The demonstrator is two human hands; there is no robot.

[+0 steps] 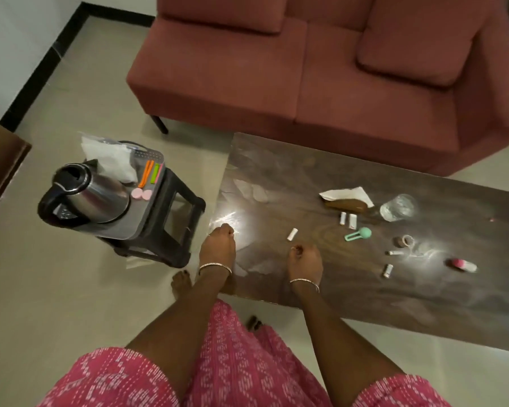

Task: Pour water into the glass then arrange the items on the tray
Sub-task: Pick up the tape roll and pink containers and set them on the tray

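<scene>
A steel kettle [83,198] with a black handle stands on the grey tray [124,230], which sits on a black stool at the left. The clear glass [398,207] stands on the dark wooden table [365,289] at the far right. My left hand [218,245] is over the table's left edge, fingers curled, with nothing visible in it. My right hand [304,258] hovers over the table's near part with curled fingers; a pale speck shows at its fingertips, too small to identify. A small white roll [292,234] lies just beyond it.
The tray also carries a plastic bag [109,155], orange and green clips [152,173] and pink discs [141,194]. Across the table lie a tissue [347,195], a green tool [359,234], a tape ring [404,240], more white rolls and a pink-capped bottle [463,265]. A red sofa [306,69] stands behind.
</scene>
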